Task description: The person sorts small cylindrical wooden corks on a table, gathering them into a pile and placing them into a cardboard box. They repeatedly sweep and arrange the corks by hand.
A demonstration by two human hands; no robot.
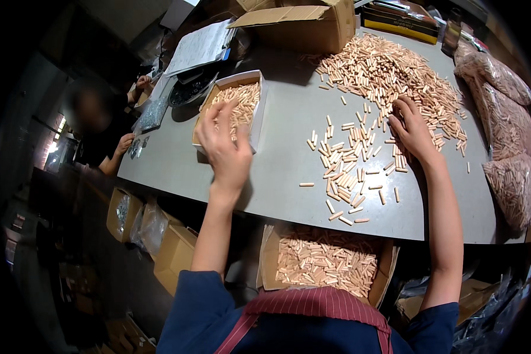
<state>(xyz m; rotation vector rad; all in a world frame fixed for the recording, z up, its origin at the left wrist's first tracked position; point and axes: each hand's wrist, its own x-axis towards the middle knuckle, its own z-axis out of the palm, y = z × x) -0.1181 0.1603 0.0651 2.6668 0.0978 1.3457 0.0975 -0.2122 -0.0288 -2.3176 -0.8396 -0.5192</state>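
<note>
Head view shows the left hand (225, 147) raised with fingers spread and empty, palm facing down, over the near edge of a small white box (257, 112) filled with wooden dowels. At 3 o'clock from it, the right hand (412, 131) lies flat on the grey table (277, 165), fingers slightly apart, touching the loose dowels (351, 159) below the big dowel pile (389, 74) at 12 o'clock.

co-worker's face (91, 112): blurred | lap box (327, 262): top hidden by table edge (312, 221)
</note>
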